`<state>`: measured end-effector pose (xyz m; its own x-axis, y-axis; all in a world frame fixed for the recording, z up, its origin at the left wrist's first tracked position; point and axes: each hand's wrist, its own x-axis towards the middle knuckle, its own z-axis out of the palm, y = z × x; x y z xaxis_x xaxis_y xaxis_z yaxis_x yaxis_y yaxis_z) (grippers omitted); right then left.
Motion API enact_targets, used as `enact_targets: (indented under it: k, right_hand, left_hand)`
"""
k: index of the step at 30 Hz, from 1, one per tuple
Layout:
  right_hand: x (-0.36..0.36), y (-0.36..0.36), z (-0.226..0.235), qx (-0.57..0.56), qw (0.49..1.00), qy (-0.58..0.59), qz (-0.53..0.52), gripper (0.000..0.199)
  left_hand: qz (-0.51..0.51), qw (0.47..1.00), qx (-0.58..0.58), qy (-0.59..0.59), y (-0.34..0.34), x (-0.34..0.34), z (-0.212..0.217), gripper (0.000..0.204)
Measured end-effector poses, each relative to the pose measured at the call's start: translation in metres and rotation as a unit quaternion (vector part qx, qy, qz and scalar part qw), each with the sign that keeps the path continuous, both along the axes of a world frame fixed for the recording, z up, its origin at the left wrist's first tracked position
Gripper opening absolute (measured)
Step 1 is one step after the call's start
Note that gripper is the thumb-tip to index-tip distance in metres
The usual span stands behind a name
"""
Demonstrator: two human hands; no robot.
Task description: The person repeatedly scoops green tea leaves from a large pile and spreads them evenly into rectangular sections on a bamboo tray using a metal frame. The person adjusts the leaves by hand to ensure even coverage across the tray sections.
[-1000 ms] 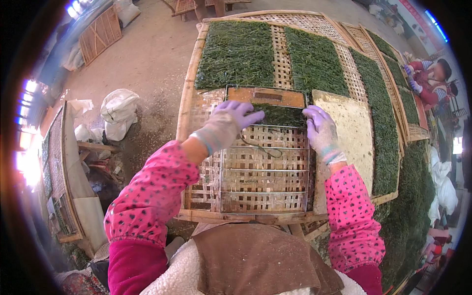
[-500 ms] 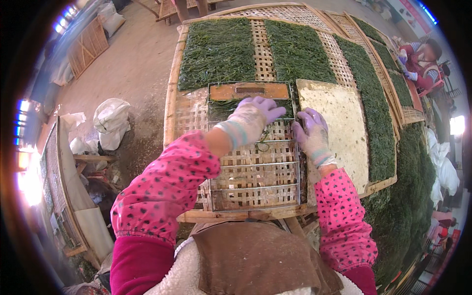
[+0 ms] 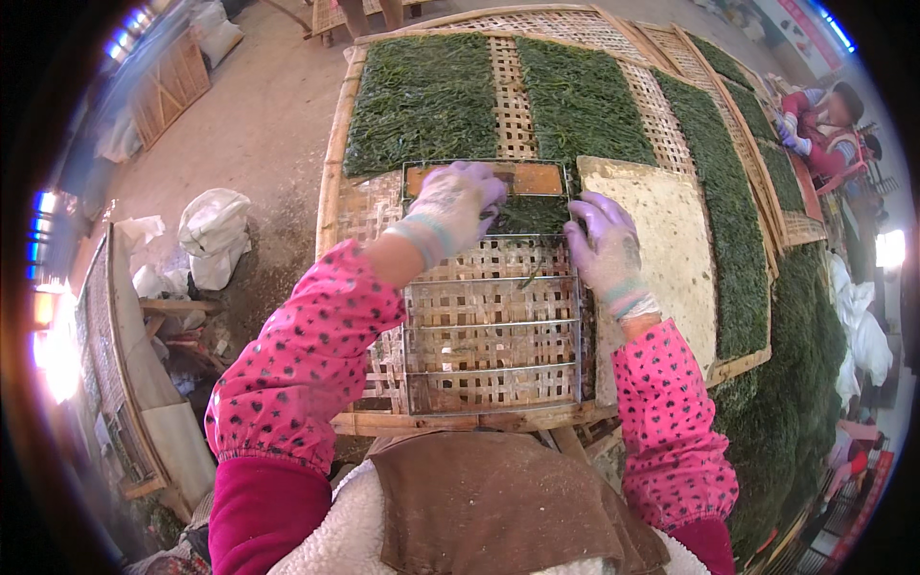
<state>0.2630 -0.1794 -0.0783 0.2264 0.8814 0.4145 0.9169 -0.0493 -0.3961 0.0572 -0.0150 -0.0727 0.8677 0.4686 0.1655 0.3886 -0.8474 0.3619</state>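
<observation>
Green strands (image 3: 533,215) lie between the left hand (image 3: 453,206), over a wooden board (image 3: 537,179), and the right hand (image 3: 606,247); either's grip I cannot tell.

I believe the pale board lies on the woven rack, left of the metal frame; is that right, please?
Not quite: in the head view, the pale board does lie on the woven rack, but right of the metal frame.

No legible text, labels or numbers
</observation>
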Motion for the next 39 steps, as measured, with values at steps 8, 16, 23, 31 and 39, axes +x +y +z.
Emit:
enact_targets:
  k: [8,16,23,31,39]
  right_hand:
    - [-0.025,0.000,0.023,-0.133,0.967,-0.140,0.167,0.027]
    - [-0.043,-0.002,0.020,-0.226,0.920,-0.189,0.258,0.028]
    - [-0.039,0.051,0.011,-0.095,0.970,-0.152,0.165,0.015]
    - [-0.041,0.073,-0.012,-0.199,0.935,-0.206,0.209,0.052]
    - [-0.002,0.072,0.038,-0.145,0.978,0.010,0.151,0.034]
  left_hand:
    - [0.090,0.995,-0.046,-0.016,0.006,-0.077,-0.018,0.023]
    - [0.110,0.986,-0.082,-0.096,0.002,-0.073,-0.023,0.017]
    - [0.185,0.979,-0.026,-0.082,0.007,-0.070,-0.023,0.019]
    - [0.138,0.983,0.031,-0.116,-0.007,-0.088,-0.040,0.024]
    - [0.322,0.803,-0.397,-0.306,-0.006,-0.086,-0.056,0.037]
